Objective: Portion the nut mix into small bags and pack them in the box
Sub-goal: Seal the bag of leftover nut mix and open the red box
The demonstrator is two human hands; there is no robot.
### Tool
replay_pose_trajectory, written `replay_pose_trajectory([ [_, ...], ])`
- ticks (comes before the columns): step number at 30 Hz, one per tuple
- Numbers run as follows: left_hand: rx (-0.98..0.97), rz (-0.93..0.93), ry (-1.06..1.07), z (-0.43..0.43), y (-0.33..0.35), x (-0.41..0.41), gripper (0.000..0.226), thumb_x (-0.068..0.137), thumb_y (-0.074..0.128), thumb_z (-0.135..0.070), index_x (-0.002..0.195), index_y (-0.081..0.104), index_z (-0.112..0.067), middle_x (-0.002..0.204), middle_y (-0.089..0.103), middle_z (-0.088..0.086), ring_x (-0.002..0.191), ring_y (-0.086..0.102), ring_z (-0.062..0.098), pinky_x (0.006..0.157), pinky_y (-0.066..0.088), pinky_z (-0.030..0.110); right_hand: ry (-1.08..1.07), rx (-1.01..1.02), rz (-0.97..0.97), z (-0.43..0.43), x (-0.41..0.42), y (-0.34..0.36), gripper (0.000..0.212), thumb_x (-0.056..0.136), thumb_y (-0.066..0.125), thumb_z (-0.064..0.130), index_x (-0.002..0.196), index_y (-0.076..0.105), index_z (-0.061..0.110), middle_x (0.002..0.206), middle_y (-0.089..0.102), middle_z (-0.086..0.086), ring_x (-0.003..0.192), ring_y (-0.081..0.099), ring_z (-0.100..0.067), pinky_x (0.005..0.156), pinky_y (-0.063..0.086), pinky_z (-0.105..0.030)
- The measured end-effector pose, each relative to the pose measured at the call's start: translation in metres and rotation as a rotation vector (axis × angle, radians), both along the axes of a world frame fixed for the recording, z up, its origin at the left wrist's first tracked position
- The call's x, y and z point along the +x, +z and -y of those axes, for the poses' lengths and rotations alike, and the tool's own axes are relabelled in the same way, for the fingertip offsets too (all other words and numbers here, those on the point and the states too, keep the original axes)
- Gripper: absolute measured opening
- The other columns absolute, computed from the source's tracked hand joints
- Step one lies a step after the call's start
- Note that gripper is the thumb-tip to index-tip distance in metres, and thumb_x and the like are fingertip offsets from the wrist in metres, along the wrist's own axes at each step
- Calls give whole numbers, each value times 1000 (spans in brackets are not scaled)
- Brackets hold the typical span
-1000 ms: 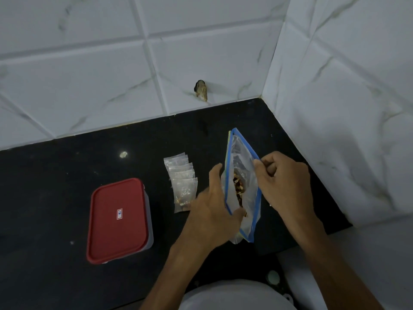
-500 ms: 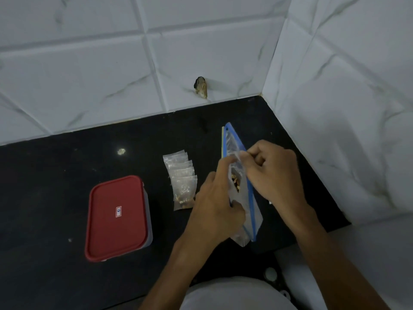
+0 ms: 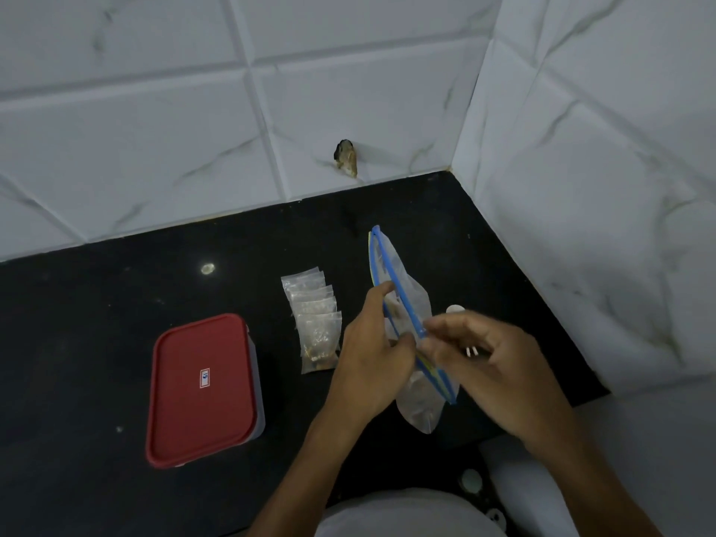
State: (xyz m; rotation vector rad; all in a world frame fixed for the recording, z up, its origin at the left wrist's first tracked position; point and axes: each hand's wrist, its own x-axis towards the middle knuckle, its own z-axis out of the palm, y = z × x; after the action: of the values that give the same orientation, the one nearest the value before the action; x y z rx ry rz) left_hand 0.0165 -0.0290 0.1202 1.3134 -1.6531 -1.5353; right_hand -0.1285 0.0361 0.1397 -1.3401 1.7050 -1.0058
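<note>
1. Zip bag [image 3: 414,300] is held on edge just right of the frame's centre, between the two hands. Its blue strip slants from upper left to lower right.
2. Its mouth gapes a little in the middle. Brown nuts [image 3: 420,403] show dimly through the clear plastic in the sagging bottom, low over the black counter [image 3: 97,343].
3. Left hand [image 3: 372,354] is against the bag's left side, forefinger and thumb curled on the nearer rim, gripping it.
4. Right hand [image 3: 488,362] is on the bag's right side and blurred. Its curled fingertips meet on the blue strip about halfway along, pinching it.
5. Small bags [image 3: 315,319] lie in an overlapping row on the counter, just left of the left hand and not touching it. The lowest one holds something brown.
6. Box [image 3: 203,389], red lid on, sits at lower left of the frame, near the small bags but apart from them.
7. White object [image 3: 455,308] peeks out behind the right hand; what it is I cannot tell.
</note>
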Motion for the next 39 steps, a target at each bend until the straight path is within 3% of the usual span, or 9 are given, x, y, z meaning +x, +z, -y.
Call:
replay_pose_trajectory([
  [7,-15,32,-79,10,2,-2,50,103,46,-3,143,34,-30,110,65,-1,91,74,16,80,64,38,-107,-100,-88,-7,15,-19,24,79,78,16,100,70,25,85,69,14,83,66,5,70,53,-10],
  [12,-143,88,26,27,4,-2,15,105,49,-33,118,55,-27,91,71,1,80,74,14,72,64,41,-162,-247,-264,-7,22,-25,22,77,79,7,91,71,23,81,68,15,77,67,1,67,56,-15],
  [18,-273,318,159,88,1,-11,33,95,60,-55,92,62,-22,84,65,-3,73,66,10,68,60,29,-106,-372,-319,-5,23,-31,20,77,76,5,92,74,18,80,65,14,72,63,1,64,54,-15],
  [23,-266,454,85,120,-5,-24,25,92,71,-43,92,64,-18,84,64,-3,72,64,9,70,58,26,-156,-429,-320,-6,32,-47,15,85,72,14,97,65,20,89,61,22,83,62,5,71,53,-10],
  [25,-261,435,77,124,-7,-27,17,93,71,-33,95,66,-17,87,67,0,75,68,12,74,62,30,-219,-498,-372,-6,36,-53,12,97,57,35,103,55,24,98,55,29,90,54,18,75,48,-3],
  [28,-246,364,113,126,-6,-28,17,97,67,-32,97,68,-15,84,69,2,69,72,12,67,61,24,-101,-460,-484,-17,32,-48,27,97,46,53,105,58,31,106,61,14,90,55,8,73,51,-14],
  [33,-183,290,133,129,-7,-25,9,98,65,-20,91,67,-15,85,73,6,64,73,11,61,61,20,-89,-488,-730,-27,21,-49,32,90,53,42,105,65,16,98,72,-7,73,68,-7,65,53,-16],
  [36,-161,288,110,133,-8,-23,11,93,70,-10,92,62,-18,93,72,8,69,74,13,62,62,22,-176,-560,-750,-26,16,-56,15,97,57,23,101,54,9,91,67,-6,67,64,-7,60,50,-14],
  [39,-134,248,70,136,-5,-23,40,91,70,-5,125,54,-20,108,67,10,76,74,19,61,63,26,-142,-448,-699,-28,10,-54,38,70,85,10,97,58,13,82,69,-6,66,62,-1,67,44,-4],
])
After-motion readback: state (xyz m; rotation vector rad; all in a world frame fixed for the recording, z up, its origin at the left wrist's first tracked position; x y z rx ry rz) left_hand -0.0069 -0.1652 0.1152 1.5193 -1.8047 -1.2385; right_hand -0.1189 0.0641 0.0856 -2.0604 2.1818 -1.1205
